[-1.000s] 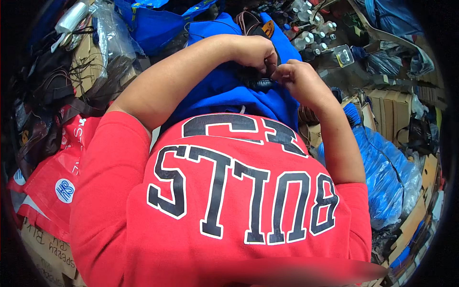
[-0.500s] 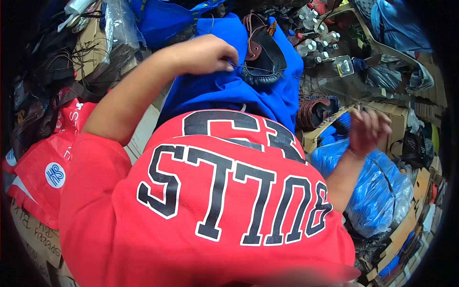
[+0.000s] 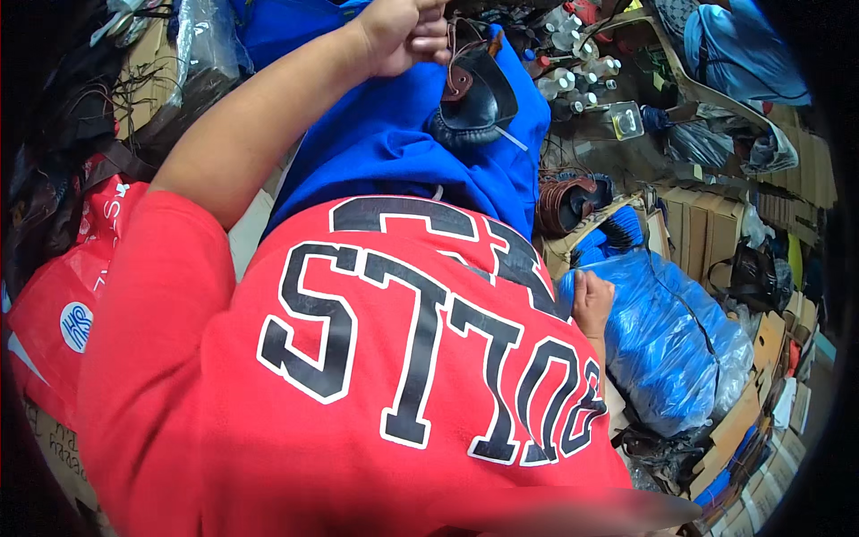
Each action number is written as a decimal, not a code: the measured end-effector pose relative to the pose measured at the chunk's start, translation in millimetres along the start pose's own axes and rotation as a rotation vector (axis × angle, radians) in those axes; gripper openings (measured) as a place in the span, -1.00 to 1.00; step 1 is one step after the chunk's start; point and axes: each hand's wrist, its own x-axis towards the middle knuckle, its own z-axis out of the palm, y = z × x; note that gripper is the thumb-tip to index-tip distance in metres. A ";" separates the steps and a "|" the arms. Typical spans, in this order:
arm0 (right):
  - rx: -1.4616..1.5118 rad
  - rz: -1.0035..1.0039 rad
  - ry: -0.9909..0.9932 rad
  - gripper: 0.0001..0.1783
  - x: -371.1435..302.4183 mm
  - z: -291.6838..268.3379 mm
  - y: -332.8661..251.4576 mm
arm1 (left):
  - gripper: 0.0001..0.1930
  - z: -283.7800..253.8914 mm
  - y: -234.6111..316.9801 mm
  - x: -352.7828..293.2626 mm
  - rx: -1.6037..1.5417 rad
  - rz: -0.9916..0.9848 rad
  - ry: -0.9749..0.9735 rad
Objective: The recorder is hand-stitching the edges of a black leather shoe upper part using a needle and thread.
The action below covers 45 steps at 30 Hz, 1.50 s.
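Note:
A black leather moccasin with a gathered seam and brown leather parts rests on my lap, over blue cloth. A short, pale, thin rod sticks out beside its seam. My left hand is raised just beyond the moccasin at the top edge, its fingers curled and partly cut off by the frame. What it holds, if anything, cannot be made out. My right hand is closed in a fist by my right side, next to a blue plastic bag. Nothing shows clearly inside that fist.
Brown and black leather shoe pieces lie to the right, by a cardboard box with blue pieces. Several small bottles stand at the far right. A red bag lies at the left, and cardboard with dark cords is behind it.
My left hand has risen away from the moccasin toward the top edge. My right hand has come in and down, from spread and blurred to a fist. The pale rod now shows at the seam.

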 end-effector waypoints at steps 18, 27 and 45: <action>0.619 -0.238 -0.284 -0.65 211.6 -47.8 -129.4 | -0.39 -40.1 24.5 71.8 2.198 -0.108 0.495; 0.852 0.078 -0.522 -0.68 200.4 -14.1 -150.1 | -0.57 -44.1 22.0 59.4 2.054 -0.138 0.721; 1.043 0.192 -0.185 -0.73 193.3 12.1 -155.6 | -0.54 -52.9 21.5 27.3 2.035 0.663 0.322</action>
